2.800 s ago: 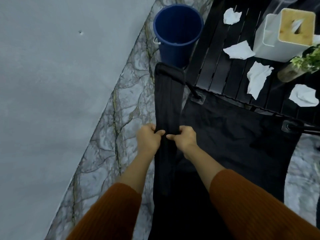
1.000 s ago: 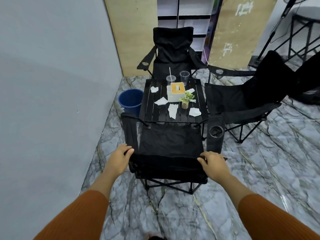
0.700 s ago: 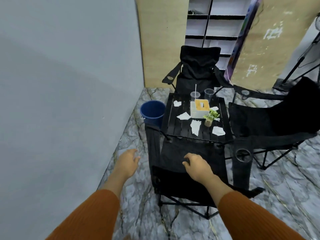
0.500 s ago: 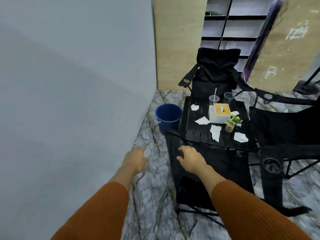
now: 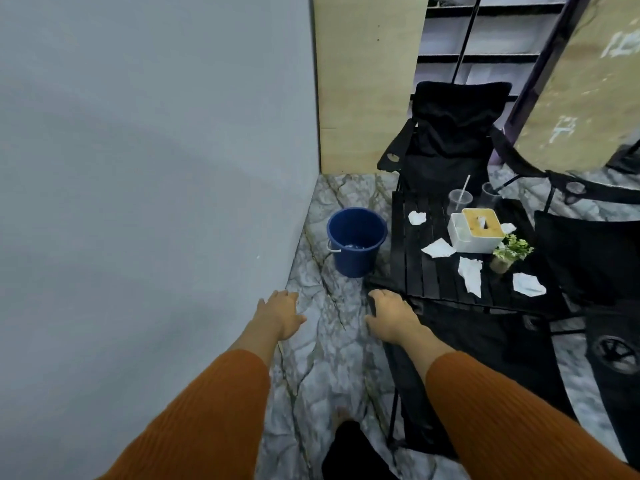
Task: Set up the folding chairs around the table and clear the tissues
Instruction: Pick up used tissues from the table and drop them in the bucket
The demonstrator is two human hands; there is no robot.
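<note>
The near black folding chair (image 5: 485,344) stands open against the front edge of the black slatted table (image 5: 412,271). My right hand (image 5: 391,315) lies on this chair's left armrest with the fingers curled over it. My left hand (image 5: 278,315) hovers open above the marble floor, left of the chair, holding nothing. Several crumpled white tissues lie on the table: one at the back (image 5: 416,217), one in the middle (image 5: 439,248), a long one (image 5: 470,273) and one near the front right (image 5: 528,284). Another open chair (image 5: 453,133) stands behind the table and a third (image 5: 588,251) to its right.
A blue bucket (image 5: 356,240) stands on the floor left of the table, near the grey wall (image 5: 156,168). The table also carries a white tissue box (image 5: 476,232), a small potted plant (image 5: 509,252) and two clear cups (image 5: 460,199). Shelving fills the background.
My view has swung left towards the wall. My left hand has come off the near chair and out over the floor; my right hand has shifted from the chair's right side to its left armrest.
</note>
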